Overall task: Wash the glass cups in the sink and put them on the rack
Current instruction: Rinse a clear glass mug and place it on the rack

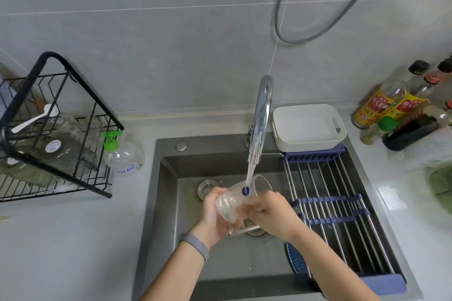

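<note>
Nearest the camera, both forearms reach in from about 6 o'clock over the sink (168, 203). The left hand (212, 215) cups the base end of a glass cup (234, 199), fingers wrapped and clamped around its lower wall; the right hand (269, 210) has its fingers closed on the cup's side, seemingly rubbing it. The cup is tilted, mouth toward 1 o'clock, held above the drain at the sink's middle. Just beyond, water from the faucet (261, 117) falls onto the cup's upper wall near a purple sticker.

So this cup looks to be mid-rinse, not yet racked. A second clear rim appears below the hands near the drain, possibly another cup awaiting washing, though that is hard to confirm.

Farther off at 9 o'clock, the black wire rack (61, 115) stands on the tabletop (73, 239) and already holds clear glassware, apparently finished pieces. A roll-up drainer (342, 203) spans the sink's right side at 3 o'clock, bare.
</note>
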Tool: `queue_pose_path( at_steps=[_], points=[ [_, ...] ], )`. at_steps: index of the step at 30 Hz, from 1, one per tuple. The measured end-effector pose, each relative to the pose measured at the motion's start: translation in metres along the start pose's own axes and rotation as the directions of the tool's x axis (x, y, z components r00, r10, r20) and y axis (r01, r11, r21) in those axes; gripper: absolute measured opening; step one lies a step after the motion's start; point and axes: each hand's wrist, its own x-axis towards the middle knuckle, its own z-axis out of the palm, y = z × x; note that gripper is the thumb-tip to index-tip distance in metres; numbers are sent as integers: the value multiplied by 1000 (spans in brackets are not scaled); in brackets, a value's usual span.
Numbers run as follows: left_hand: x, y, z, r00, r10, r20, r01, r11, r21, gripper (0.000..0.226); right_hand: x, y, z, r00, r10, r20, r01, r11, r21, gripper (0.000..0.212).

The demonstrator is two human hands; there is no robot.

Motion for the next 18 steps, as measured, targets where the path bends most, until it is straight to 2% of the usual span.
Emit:
queue_pose_path(
  at_steps=[2,4,6,7,9,11,12,13,14,16,18],
  points=[
    [0,0,-4,998,41,39,-41,999,-12,47,-3,-6,12,987,124,-99,-103,975,196,25],
    [-1,4,-5,996,21,85,-24,999,30,53,-6,-11,23,980,159,-118,-128,964,233,28],
    [-5,11,-7,995,3,97,-11,996,83,51,-11,-11,20,998,43,-46,-34,984,177,46],
    [-7,14,-9,995,-2,104,-10,994,111,50,-15,-10,13,998,-58,40,51,987,154,53],
    [-10,20,-13,992,-41,119,25,991,133,51,-16,1,-5,937,-272,220,262,962,74,49],
    [-12,22,-16,986,-125,115,104,979,173,52,-8,14,-20,879,-321,352,396,904,-163,57],
    [-13,23,-16,982,-164,96,144,972,186,54,-2,21,-25,879,-278,387,404,866,-296,63],
    [-14,22,-16,980,-187,67,172,967,186,57,3,24,-27,891,-231,391,391,829,-400,58],
    [-13,21,-16,979,-200,48,189,967,172,59,7,25,-26,898,-238,369,398,796,-457,45],
    [-13,17,-13,982,-186,35,180,976,121,57,13,25,-21,891,-340,300,446,781,-438,23],
    [-12,13,-13,988,-146,49,143,988,49,58,14,27,-17,889,-406,210,456,815,-357,16]
  ],
)
